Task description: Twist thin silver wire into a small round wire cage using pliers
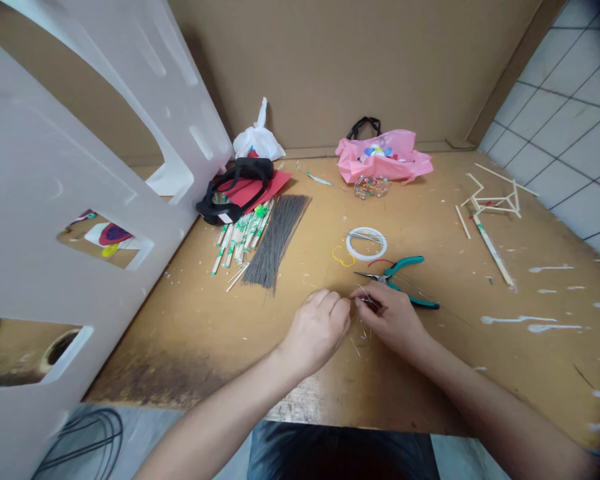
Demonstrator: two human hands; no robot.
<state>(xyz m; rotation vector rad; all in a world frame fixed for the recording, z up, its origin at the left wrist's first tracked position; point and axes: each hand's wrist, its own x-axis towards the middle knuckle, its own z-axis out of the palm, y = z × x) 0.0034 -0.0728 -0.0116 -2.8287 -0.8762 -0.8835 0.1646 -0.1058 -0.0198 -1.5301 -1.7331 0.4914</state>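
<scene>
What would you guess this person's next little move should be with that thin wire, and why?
Probably reach the right hand for the teal pliers: both it and the left hand pinch a fine wire, and the pliers lie just beyond the fingers.

The table [480, 360] is showing matt brown board, scuffed and streaked with dried white smears. The pliers [397, 279] are showing dull metal tips and smooth teal plastic grips. Thin grey wires [276, 240] are looking metallic, the sticks [237, 241] pale wood, the pink bag [383, 160] glossy, crinkled plastic.
</scene>
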